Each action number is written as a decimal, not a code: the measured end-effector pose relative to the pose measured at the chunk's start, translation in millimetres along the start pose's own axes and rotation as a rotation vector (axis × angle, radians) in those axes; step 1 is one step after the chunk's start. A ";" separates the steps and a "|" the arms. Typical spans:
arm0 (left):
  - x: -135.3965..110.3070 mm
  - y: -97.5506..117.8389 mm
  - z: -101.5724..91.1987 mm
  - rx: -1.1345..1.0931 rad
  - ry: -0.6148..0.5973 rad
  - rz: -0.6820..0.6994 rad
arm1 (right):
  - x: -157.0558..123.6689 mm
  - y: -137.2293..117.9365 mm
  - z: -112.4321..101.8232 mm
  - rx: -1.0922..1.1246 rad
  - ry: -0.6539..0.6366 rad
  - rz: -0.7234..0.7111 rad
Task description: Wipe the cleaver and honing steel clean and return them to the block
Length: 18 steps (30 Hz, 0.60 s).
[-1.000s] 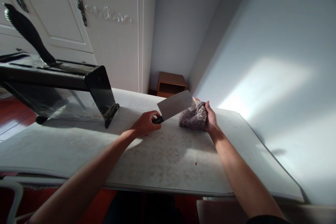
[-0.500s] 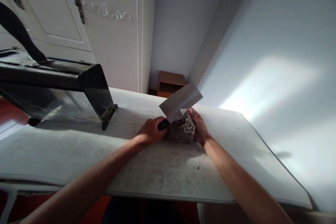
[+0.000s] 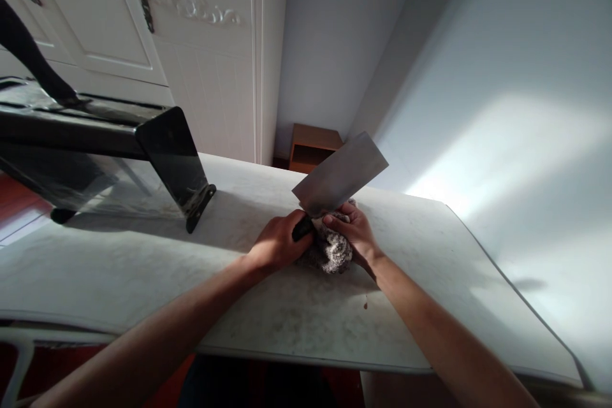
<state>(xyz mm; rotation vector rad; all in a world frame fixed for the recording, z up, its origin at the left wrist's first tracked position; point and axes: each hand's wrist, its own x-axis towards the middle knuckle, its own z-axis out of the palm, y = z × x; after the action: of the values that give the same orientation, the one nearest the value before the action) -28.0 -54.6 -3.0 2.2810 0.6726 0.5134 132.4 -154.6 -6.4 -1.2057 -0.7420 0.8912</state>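
Note:
My left hand is closed round the black handle of a cleaver, whose broad steel blade tilts up and to the right above the table. My right hand grips a grey patterned cloth bunched on the white table, pressed against the base of the blade next to the handle. The two hands almost touch.
A black slicer with a long curved lever stands on the table's back left. White cabinet doors rise behind it. A small brown wooden cabinet sits on the floor in the corner. A wall runs along the right.
The blade has tipped up higher. My right hand has slid the cloth left and toward me along the blade, from its far end to the handle end. My left hand stayed on the handle.

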 end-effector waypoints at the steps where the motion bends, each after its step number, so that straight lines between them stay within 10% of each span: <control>1: 0.1 -0.1 0.0 0.003 -0.006 -0.001 | 0.3 -0.3 -0.8 -0.024 0.003 -0.008; 18: -6.7 5.7 -2.1 0.128 0.033 0.024 | -0.9 -11.8 1.1 -0.218 0.146 -0.099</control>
<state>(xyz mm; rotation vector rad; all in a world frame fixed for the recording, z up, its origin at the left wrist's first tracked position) -32.6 -61.0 1.4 2.4073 0.7134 0.5341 133.1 -156.2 5.3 -1.3984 -0.7875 0.6452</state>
